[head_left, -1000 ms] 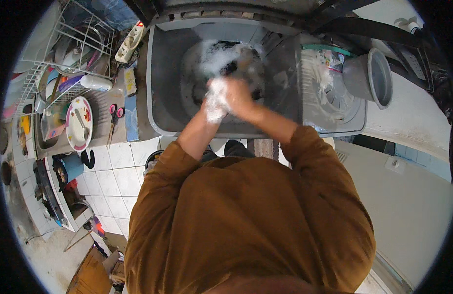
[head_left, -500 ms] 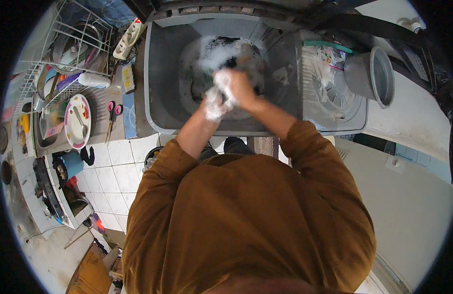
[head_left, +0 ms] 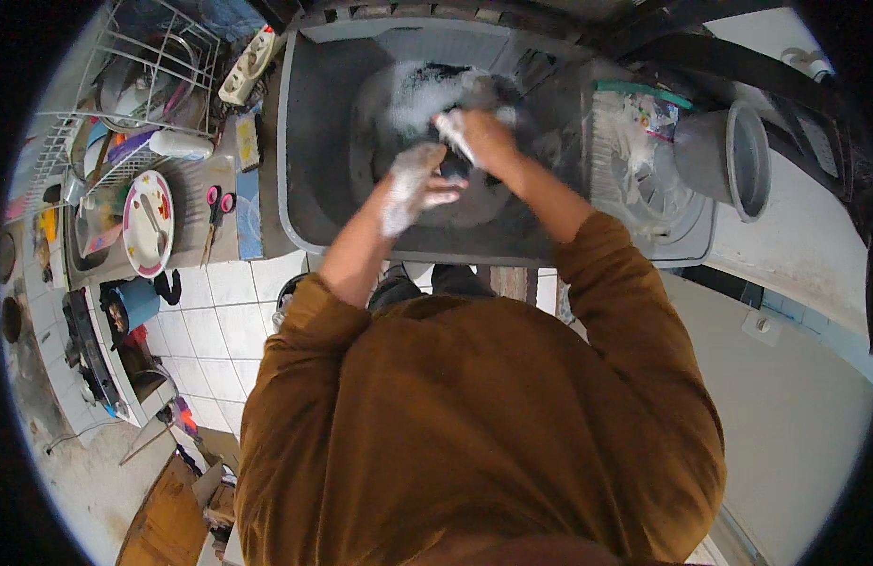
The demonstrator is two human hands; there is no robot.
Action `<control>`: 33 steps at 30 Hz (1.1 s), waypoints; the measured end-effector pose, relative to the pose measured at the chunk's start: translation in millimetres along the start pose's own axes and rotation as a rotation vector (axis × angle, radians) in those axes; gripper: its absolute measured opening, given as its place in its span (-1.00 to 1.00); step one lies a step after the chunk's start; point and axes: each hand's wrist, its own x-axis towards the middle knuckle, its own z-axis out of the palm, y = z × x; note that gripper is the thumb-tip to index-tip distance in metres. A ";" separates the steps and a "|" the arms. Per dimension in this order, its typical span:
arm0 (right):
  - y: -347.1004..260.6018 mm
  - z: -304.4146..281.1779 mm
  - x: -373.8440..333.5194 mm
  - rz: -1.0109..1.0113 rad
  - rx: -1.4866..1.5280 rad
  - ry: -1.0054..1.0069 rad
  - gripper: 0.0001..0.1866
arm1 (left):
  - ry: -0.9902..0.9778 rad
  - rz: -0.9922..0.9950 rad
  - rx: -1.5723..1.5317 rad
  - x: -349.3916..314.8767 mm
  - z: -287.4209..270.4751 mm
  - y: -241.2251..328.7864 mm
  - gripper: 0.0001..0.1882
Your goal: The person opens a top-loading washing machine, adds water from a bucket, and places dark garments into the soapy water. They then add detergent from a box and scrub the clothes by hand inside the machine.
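Observation:
My left hand [head_left: 417, 183], coated in white foam, hangs over the grey basin [head_left: 314, 198]. Its fingers are apart with nothing seen between them. Just up and to the right of it, my right hand [head_left: 481, 139] reaches toward the left one, its foamy fingers stretched out and somewhat blurred. A small gap lies between the two hands. Below them, the dark, wet basin bottom carries a patch of white suds [head_left: 422, 102]; part of that bottom is hidden by the hands.
A ribbed drain side [head_left: 606, 160] with crumpled clear plastic and a grey bucket [head_left: 748, 160] lies right of the basin. To the left are a yellow sponge [head_left: 247, 141], pink-handled scissors [head_left: 213, 217], a patterned plate [head_left: 137, 255], a wire dish rack [head_left: 149, 121] and a power strip [head_left: 248, 66].
My hands, pressed together earlier, have moved apart. The left one has shifted slightly left and opened; the right one has moved up and to the right.

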 end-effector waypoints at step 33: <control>71.0 220.0 48.0 -0.032 -0.361 -0.616 -0.75 | 0.668 0.833 1.344 -78.3 -76.4 18.9 -0.82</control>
